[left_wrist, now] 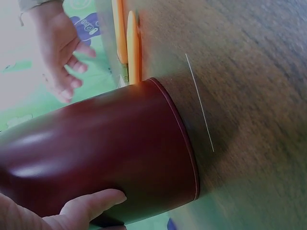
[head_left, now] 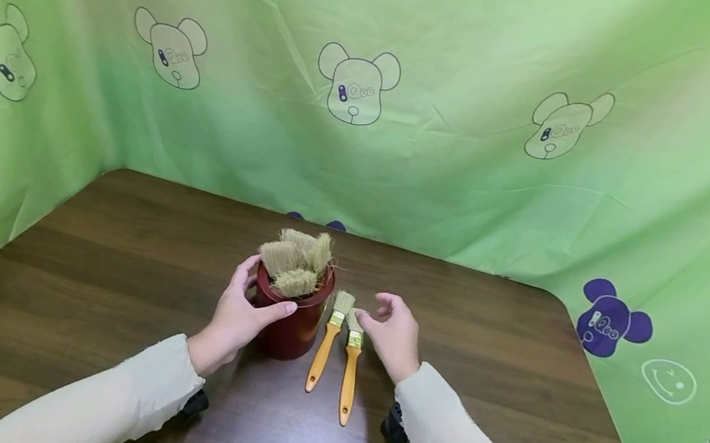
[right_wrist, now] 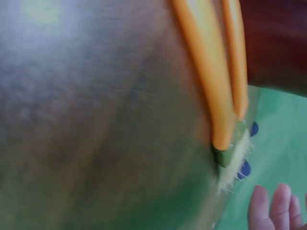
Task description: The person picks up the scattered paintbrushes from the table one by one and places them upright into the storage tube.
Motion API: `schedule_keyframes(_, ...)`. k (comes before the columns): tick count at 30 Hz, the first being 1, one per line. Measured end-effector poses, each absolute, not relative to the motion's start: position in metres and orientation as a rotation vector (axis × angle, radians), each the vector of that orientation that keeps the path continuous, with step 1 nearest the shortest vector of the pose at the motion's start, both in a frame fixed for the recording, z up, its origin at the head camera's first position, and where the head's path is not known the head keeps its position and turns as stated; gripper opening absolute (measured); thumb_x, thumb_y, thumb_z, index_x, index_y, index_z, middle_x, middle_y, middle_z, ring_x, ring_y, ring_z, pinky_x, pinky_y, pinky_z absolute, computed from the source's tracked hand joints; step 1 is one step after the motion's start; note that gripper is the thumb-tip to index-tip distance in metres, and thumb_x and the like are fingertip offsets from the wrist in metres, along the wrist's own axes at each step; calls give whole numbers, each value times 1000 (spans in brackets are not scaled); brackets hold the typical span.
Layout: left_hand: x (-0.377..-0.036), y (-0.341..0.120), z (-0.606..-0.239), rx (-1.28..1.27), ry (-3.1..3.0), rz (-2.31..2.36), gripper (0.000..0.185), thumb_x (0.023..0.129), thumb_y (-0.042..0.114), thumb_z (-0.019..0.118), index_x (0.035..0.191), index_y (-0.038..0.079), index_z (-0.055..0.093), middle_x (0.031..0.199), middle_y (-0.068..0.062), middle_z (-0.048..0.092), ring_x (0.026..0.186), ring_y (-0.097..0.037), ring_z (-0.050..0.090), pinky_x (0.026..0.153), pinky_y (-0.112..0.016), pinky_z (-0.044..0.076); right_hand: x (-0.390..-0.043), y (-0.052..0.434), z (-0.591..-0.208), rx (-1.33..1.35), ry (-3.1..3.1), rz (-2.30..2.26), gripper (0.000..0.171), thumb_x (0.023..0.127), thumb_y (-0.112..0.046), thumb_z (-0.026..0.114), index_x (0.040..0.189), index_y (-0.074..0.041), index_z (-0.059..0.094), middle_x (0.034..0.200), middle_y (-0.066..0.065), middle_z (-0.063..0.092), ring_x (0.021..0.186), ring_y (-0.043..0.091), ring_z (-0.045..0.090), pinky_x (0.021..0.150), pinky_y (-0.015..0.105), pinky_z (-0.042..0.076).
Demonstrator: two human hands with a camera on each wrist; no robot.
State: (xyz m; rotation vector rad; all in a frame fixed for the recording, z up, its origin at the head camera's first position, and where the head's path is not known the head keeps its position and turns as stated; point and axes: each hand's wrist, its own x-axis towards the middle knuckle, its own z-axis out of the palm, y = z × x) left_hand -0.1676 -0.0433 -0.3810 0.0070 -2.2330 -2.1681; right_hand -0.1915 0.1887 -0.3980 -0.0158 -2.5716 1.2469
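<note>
We see our left hand curled round the side of a dark red pot that stands upright on the brown wooden bench. The thumb lies across the pot's front and the fingers reach round its far side at the rim. The left wrist view shows the same grip from close by, with the thumb pressed flat on the pot's glossy wall.

Three brushes stand in the pot with their pale bristles up, bunched together above the rim.

Our right hand hovers just right of the pot, with relaxed, slightly bent fingers spread and holding nothing. Its fingertips are close to the bristle end of the nearer of two brushes lying on the bench, but we cannot tell whether they touch it. In the right wrist view only the fingertips show, at the lower edge beside the bristles.

The two loose brushes lie side by side between the pot and the right hand, orange handles pointing toward us. The left brush lies just beside the pot, and the right brush lies next to it, its handle reaching a little nearer to us.

A green sheet printed with bear heads hangs behind and on both sides of the bench.
</note>
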Motion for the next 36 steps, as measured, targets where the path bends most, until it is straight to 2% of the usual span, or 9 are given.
schedule_keyframes(3,-167,-43,-381,6,-2235,-2169,90,76,10,78,148,10,25,143,-23,38,131,-38,37,103,-53,35,-188,188,-403,-65,-2629,1211,44,77,-15,76,113,5,59,91,18,62,82,30,59,73,41,47)
schedule_keyframes(6,-167,-44,-381,13,-2237,-2168,90,76,10,78,149,10,25,143,-24,38,131,-38,37,102,-53,35,-186,186,-406,-128,-2660,1229,50,76,-16,77,116,6,56,88,16,60,78,26,57,71,38,47)
schedule_keyframes(12,-168,-44,-379,28,-2244,-2176,90,76,11,79,148,12,25,144,-24,37,132,-38,37,102,-54,35,-184,181,-410,-265,-2659,1481,58,75,-10,76,123,8,49,87,12,53,62,16,51,50,27,47)
schedule_keyframes(16,-167,-44,-379,42,-2247,-2183,90,76,11,79,148,12,26,144,-23,38,132,-38,36,102,-54,35,-183,179,-413,-323,-2676,1568,61,73,-6,76,124,8,46,85,10,50,59,13,49,42,25,45)
schedule_keyframes(21,-167,-44,-379,37,-2243,-2186,90,75,11,79,148,12,26,143,-24,38,131,-38,37,102,-54,35,-187,182,-415,-363,-2804,1474,61,70,-5,78,119,8,45,89,15,55,63,17,53,42,28,48)
schedule_keyframes(25,-167,-44,-379,29,-2248,-2178,90,75,12,79,148,12,26,143,-24,38,132,-38,37,103,-55,34,-188,186,-414,-377,-2926,1388,53,67,-4,77,110,7,47,94,18,54,65,21,55,43,32,51)
schedule_keyframes(30,-169,-44,-379,47,-2252,-2188,88,75,11,79,147,12,27,144,-23,37,132,-37,36,102,-54,35,-186,194,-410,-295,-3017,1321,43,65,1,71,103,6,52,85,16,54,61,21,56,45,36,52)
schedule_keyframes(36,-169,-45,-379,42,-2256,-2186,89,75,12,79,148,13,27,145,-23,37,132,-37,36,102,-54,36,-184,206,-405,-58,-3129,1167,32,59,5,70,90,3,65,75,5,58,58,15,48,50,26,45)
